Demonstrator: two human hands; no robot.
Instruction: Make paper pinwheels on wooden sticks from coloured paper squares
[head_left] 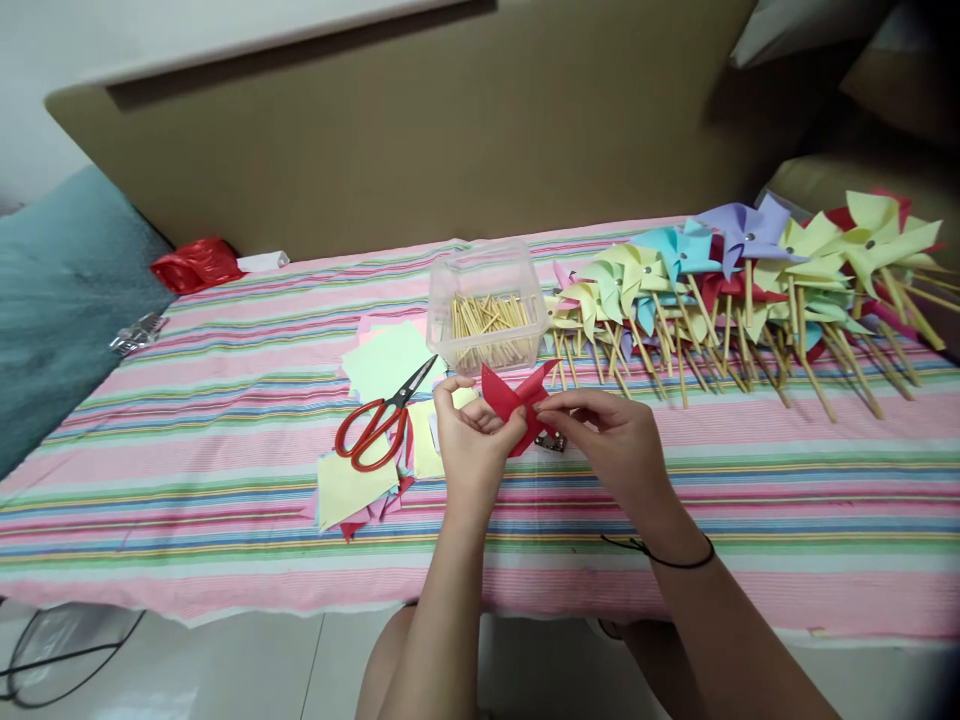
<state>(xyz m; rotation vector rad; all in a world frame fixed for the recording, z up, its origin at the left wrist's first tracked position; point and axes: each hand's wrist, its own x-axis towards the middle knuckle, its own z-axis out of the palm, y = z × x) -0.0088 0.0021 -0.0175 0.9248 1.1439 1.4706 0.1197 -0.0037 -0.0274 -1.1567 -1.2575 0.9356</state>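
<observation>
A red paper pinwheel (504, 395), its corners folded inward, is held up between both hands. My left hand (476, 435) pinches it near the middle with the thumb across the front. From the other side, my right hand (600, 425) has thumb and finger closed at the paper's right edge; whether something small is in that pinch is hidden. Just beneath the paper, a small pile of metal pins (552, 441) shows on the cloth. Left of my hands lie scissors (379, 425) with red handles, resting on stacks of coloured paper squares (386, 360).
A clear plastic box (487, 270) of short wooden sticks stands behind my hands. Many finished pinwheels (682, 250) on sticks lie along the right. A red plastic bag (199, 265) and a white box (262, 261) sit at the back left. Striped cloth (225, 420) covers the surface.
</observation>
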